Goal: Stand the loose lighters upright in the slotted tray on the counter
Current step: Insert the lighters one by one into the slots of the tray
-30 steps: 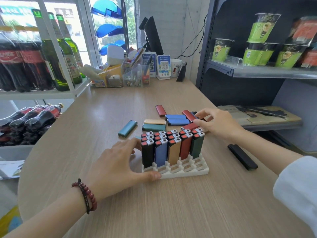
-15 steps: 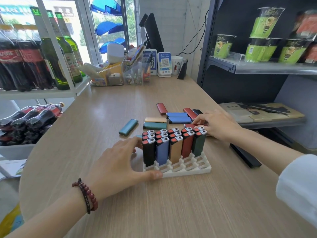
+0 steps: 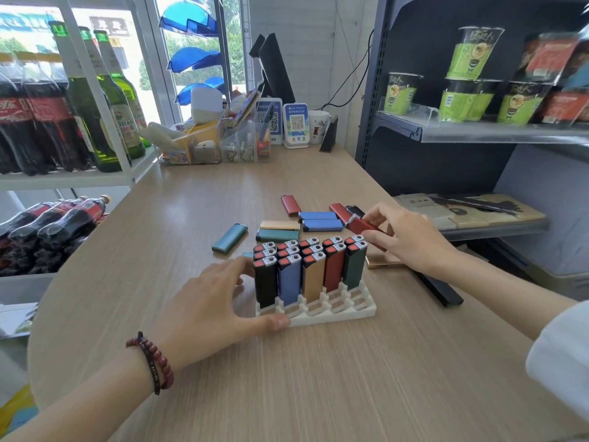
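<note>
Our left hand (image 3: 216,301) rests with fingers spread against the tray (image 3: 338,314), thumb on its front corner. Our right hand (image 3: 411,239) pinches a red lighter (image 3: 366,225) just behind the tray; loose lighters (image 3: 318,220) lie flat to the left of that hand.

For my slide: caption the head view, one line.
Right hand holds a red lighter while left hand braces the white slotted tray.

White tray (image 3: 338,315), red lighter (image 3: 366,225) in hand, wood-grain counter (image 3: 318,378)

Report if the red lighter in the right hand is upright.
Tipped: the red lighter lies slanted, pinched in the right hand, outside the white tray.
</note>
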`<state>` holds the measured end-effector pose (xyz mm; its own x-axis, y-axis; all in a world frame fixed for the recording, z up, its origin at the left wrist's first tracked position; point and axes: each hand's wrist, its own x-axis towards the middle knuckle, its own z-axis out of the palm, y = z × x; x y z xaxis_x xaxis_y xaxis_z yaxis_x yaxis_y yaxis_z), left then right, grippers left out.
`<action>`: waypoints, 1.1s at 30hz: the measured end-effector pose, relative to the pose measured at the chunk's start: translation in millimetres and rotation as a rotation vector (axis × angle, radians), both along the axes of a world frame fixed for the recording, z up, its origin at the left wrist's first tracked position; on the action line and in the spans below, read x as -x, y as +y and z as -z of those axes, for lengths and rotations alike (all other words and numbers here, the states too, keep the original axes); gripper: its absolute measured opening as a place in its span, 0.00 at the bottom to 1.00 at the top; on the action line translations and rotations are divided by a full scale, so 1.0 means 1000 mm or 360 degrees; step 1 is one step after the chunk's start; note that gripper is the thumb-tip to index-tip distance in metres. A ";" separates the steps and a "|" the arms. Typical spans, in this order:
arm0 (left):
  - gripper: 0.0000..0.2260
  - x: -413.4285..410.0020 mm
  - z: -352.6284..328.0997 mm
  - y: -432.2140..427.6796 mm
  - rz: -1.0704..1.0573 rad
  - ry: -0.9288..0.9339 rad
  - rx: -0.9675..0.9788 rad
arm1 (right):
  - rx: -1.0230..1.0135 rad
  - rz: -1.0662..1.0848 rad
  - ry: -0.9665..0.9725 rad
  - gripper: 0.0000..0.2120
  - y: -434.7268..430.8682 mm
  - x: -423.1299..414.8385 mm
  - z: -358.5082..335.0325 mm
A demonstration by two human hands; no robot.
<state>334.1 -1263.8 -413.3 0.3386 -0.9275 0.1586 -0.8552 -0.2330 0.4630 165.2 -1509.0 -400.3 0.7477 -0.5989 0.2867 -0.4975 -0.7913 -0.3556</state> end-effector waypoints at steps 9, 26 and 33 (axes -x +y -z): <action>0.41 -0.001 0.000 0.001 -0.0001 0.0016 0.0007 | -0.0235 -0.0074 -0.0378 0.14 0.030 0.033 -0.026; 0.40 -0.005 0.006 -0.002 -0.0073 0.0012 0.0020 | -0.0261 -0.0555 -0.0299 0.06 0.064 0.022 -0.049; 0.40 -0.005 0.007 -0.003 -0.0068 0.0026 0.0013 | -0.0210 -0.0629 -0.0162 0.07 0.066 0.023 -0.048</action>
<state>339.5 -1266.3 -420.2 0.3803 -0.9109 0.1604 -0.8369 -0.2651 0.4788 142.0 -1443.1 -352.0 0.8988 -0.3087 0.3111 -0.1225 -0.8585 -0.4979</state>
